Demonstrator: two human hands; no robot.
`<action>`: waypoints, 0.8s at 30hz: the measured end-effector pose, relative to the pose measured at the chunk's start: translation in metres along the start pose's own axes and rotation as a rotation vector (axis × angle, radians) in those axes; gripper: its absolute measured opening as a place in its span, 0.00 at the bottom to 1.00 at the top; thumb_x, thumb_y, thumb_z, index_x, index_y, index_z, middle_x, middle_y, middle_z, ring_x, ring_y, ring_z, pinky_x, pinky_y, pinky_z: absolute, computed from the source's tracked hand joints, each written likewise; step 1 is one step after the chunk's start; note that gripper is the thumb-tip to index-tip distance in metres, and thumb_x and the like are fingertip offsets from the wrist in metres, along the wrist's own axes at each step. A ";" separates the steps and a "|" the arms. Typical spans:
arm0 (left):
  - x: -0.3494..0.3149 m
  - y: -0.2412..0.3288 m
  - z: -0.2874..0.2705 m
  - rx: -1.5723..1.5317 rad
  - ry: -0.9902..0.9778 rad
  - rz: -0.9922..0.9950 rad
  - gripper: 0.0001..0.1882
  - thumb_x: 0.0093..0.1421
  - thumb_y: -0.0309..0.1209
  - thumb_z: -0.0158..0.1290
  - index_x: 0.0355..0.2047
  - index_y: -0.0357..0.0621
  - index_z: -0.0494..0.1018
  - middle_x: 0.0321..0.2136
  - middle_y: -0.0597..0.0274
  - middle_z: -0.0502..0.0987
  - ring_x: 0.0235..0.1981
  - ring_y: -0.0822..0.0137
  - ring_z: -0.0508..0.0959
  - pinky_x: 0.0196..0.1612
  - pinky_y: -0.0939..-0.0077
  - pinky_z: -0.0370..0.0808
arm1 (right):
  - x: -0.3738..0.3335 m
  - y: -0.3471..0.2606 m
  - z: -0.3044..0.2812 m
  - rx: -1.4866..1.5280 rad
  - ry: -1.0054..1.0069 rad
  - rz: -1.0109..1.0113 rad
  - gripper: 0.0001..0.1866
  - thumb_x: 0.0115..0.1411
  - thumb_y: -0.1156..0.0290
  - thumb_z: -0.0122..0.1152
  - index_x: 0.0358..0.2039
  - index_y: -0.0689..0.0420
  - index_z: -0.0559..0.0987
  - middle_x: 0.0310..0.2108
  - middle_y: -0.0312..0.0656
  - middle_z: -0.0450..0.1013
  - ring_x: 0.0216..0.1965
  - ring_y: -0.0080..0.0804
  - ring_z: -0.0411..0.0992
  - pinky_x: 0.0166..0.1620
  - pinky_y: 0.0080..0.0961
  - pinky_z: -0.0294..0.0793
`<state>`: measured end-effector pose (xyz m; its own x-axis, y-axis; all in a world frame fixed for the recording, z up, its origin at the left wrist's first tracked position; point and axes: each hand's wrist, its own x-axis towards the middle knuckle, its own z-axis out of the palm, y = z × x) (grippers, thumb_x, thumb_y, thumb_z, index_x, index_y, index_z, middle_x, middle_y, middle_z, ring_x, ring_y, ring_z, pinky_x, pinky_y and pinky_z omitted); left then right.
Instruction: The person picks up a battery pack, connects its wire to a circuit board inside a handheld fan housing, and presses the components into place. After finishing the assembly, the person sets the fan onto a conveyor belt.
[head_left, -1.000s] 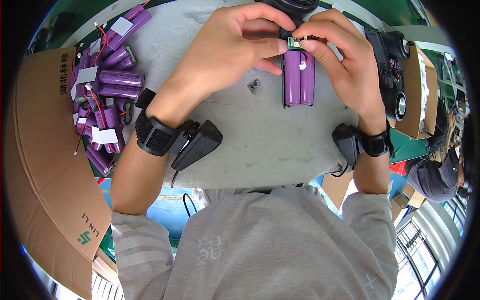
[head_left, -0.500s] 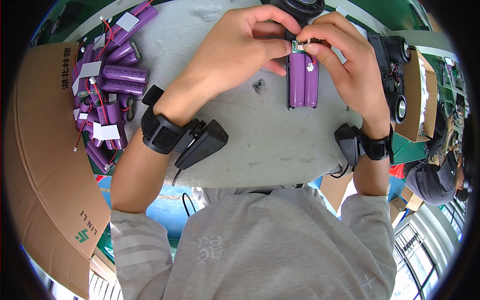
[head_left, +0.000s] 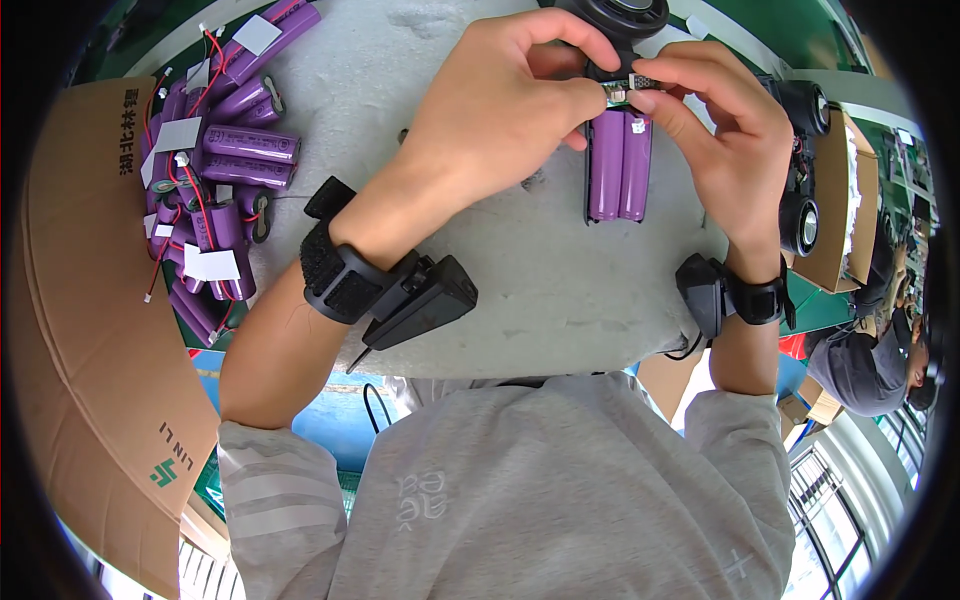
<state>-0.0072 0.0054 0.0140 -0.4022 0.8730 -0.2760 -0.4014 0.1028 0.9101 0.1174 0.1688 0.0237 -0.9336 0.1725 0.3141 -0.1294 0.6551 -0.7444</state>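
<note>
A purple two-cell battery pack (head_left: 619, 165) hangs upright over the grey table (head_left: 560, 290), with a small circuit board (head_left: 628, 88) at its top end. My left hand (head_left: 505, 105) pinches the top of the pack from the left. My right hand (head_left: 730, 130) pinches the circuit board from the right with thumb and forefinger. Both wrists wear black strap-on devices. A black round object (head_left: 615, 18) sits just behind the pack at the table's far edge.
A heap of several purple battery packs with red wires and white labels (head_left: 215, 170) lies at the table's left. A cardboard box wall (head_left: 90, 380) stands on the left. Black speaker parts (head_left: 805, 160) and a cardboard box (head_left: 850, 210) are on the right, with another person (head_left: 885, 350) beyond.
The view shifted slightly. Both hands keep hold of the pack's top end, with the fingers closing a little more on the small circuit board.
</note>
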 end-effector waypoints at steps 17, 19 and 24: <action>-0.004 0.009 -0.012 0.051 -0.142 -0.070 0.14 0.62 0.20 0.51 0.48 0.38 0.68 0.38 0.66 0.75 0.38 0.80 0.74 0.41 0.85 0.73 | -0.002 -0.007 0.000 -0.136 0.007 -0.035 0.15 0.51 0.84 0.67 0.41 0.64 0.82 0.37 0.41 0.74 0.35 0.25 0.71 0.36 0.17 0.70; -0.003 0.009 -0.011 0.017 -0.134 -0.094 0.14 0.62 0.20 0.52 0.48 0.38 0.68 0.39 0.66 0.75 0.38 0.80 0.74 0.41 0.86 0.72 | -0.002 -0.008 0.000 -0.177 0.003 -0.035 0.14 0.51 0.83 0.67 0.41 0.63 0.82 0.36 0.41 0.74 0.34 0.25 0.71 0.35 0.17 0.69; -0.003 0.008 -0.010 0.041 -0.129 -0.046 0.14 0.62 0.19 0.52 0.48 0.38 0.68 0.38 0.67 0.75 0.38 0.80 0.73 0.40 0.86 0.72 | -0.001 -0.011 0.001 -0.251 0.002 -0.038 0.14 0.50 0.83 0.68 0.40 0.62 0.83 0.35 0.40 0.74 0.33 0.24 0.71 0.33 0.17 0.69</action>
<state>-0.0173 -0.0017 0.0188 -0.2738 0.9207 -0.2782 -0.3819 0.1614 0.9100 0.1196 0.1606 0.0314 -0.9290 0.1453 0.3404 -0.0774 0.8230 -0.5627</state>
